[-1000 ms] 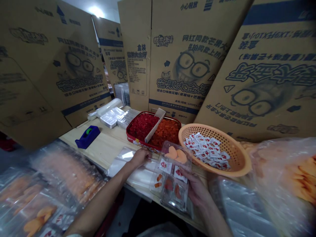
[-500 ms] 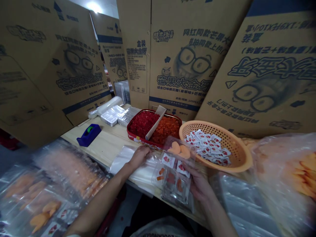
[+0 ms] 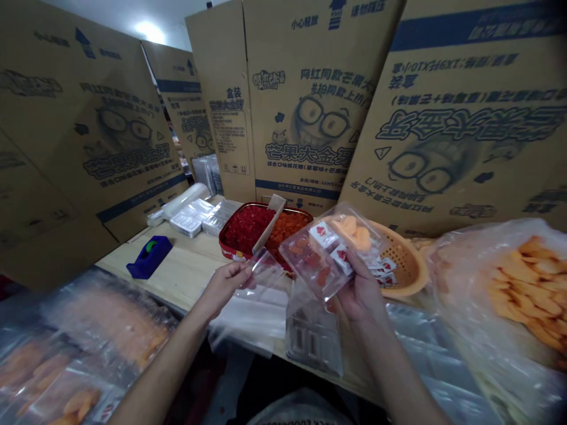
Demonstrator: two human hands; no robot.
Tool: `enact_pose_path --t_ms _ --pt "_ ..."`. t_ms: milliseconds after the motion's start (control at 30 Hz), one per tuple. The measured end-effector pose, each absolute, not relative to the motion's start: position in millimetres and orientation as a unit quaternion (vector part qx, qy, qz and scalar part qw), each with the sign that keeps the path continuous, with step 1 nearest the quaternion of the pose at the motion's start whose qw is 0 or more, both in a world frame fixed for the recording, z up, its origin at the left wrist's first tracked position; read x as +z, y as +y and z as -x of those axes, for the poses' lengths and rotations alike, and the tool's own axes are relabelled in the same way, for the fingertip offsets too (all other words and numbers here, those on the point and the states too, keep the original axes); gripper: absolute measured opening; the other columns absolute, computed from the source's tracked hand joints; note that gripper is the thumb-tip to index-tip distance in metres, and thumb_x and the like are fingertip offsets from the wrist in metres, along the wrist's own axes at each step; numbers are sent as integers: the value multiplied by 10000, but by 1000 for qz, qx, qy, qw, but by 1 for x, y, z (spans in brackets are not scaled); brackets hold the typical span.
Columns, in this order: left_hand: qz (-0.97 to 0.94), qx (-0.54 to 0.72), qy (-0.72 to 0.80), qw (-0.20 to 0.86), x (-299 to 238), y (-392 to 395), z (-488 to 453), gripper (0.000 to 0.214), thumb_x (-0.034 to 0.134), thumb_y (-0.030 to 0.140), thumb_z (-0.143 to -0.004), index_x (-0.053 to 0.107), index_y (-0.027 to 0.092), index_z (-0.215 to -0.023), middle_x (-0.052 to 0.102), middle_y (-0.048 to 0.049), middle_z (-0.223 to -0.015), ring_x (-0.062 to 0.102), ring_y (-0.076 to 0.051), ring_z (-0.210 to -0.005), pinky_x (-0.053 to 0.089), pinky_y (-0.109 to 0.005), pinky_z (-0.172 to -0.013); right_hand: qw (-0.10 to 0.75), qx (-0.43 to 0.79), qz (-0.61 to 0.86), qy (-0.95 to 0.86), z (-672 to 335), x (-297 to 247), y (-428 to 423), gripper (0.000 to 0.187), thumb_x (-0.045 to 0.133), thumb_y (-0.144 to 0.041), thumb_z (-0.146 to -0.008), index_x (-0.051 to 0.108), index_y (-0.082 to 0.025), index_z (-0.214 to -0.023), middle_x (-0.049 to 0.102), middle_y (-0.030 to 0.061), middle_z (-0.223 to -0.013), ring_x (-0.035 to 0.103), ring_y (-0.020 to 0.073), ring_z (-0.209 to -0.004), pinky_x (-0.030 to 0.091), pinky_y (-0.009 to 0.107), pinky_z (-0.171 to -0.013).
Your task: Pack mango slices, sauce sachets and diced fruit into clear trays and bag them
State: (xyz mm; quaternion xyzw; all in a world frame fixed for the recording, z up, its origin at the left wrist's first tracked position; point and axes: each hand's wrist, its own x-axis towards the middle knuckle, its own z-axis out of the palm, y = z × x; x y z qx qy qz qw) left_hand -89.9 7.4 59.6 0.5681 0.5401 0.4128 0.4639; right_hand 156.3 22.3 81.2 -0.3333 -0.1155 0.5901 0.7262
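My right hand (image 3: 361,289) grips a clear plastic tray (image 3: 305,277) by its near right side and holds it tilted above the table. In its compartments lie orange pieces (image 3: 352,231), small red and orange bits, and two white sachets (image 3: 340,257) with red print. Thumb and fingers of my left hand (image 3: 228,284) pinch a clear plastic bag (image 3: 264,270), raised to the left of the tray. Beneath the hands are a stack of clear bags (image 3: 252,316) and an empty clear tray (image 3: 312,336) at the table's front edge.
Behind stands a red tin (image 3: 230,251) of red and orange bits with a cardboard divider. An orange basket (image 3: 411,265) holds sachets. A blue tape dispenser (image 3: 149,257) sits left, near filled packs (image 3: 110,319). A large bag of orange pieces (image 3: 527,289) lies right; cartons (image 3: 305,153) wall the back.
The filled tray has been lifted off the empty tray below and tilted. My left hand has drawn a clear bag up from the stack. The view has shifted slightly right.
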Motion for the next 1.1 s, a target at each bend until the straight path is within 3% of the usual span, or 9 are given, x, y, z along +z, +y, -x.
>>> enact_pose_path --t_ms 167,333,633,867,1100 --pt "-491 491 567 443 50 -13 85 330 753 376 -534 525 153 -619 567 27 -559 490 -97 -535 353 -208 -528 744 590 284 -132 -143 96 34 235 653 -200 -701 642 -233 -934 689 -14 -940 632 160 -920 550 311 -794" --pt "-449 515 571 455 39 -24 78 423 783 349 -469 578 150 -780 544 49 -571 478 -87 -535 356 -202 -535 749 598 266 -106 -121 98 35 194 629 -172 -718 642 -217 -906 679 -10 -966 630 144 -910 561 278 -762" --pt "-434 494 569 494 36 -40 73 360 784 336 -494 606 146 -743 594 16 -602 524 -101 -570 377 -210 -558 742 601 251 -162 -101 81 31 319 690 -230 -672 615 -233 -982 673 -19 -950 614 149 -942 535 320 -818" --pt "-404 502 556 526 32 -48 70 357 793 351 -495 609 149 -725 610 10 -612 590 -126 -618 413 -224 -601 753 588 249 -161 -104 77 28 249 714 -225 -640 627 -221 -873 662 -37 -795 630 136 -831 545 310 -779" --pt "-406 494 549 538 23 -49 70 343 794 320 -511 587 149 -724 587 27 -607 591 -116 -625 396 -209 -590 755 601 231 -126 -101 74 33 223 729 -194 -614 609 -209 -801 658 -42 -812 628 126 -809 546 311 -774"
